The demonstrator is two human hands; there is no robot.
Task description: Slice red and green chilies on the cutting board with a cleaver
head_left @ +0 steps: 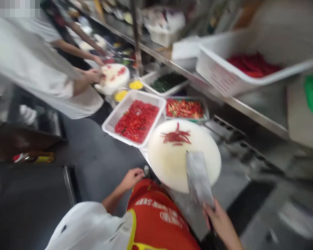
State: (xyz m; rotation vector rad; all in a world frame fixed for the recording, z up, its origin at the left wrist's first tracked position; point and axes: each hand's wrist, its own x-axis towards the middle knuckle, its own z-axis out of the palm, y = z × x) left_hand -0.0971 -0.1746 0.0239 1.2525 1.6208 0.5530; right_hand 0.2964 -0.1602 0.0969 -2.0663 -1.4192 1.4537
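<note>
My right hand grips the handle of a broad cleaver, whose blade lies over the near edge of a round white cutting board. A small pile of sliced red chilies sits at the board's far side. My left hand is curled at my waist, just above my red apron; what its fingers hold, if anything, is hidden.
A white basket of red chilies and a tray of cut chilies stand beyond the board. On the steel shelf sits a big white crate of chilies. At the left, co-workers' hands work at another board.
</note>
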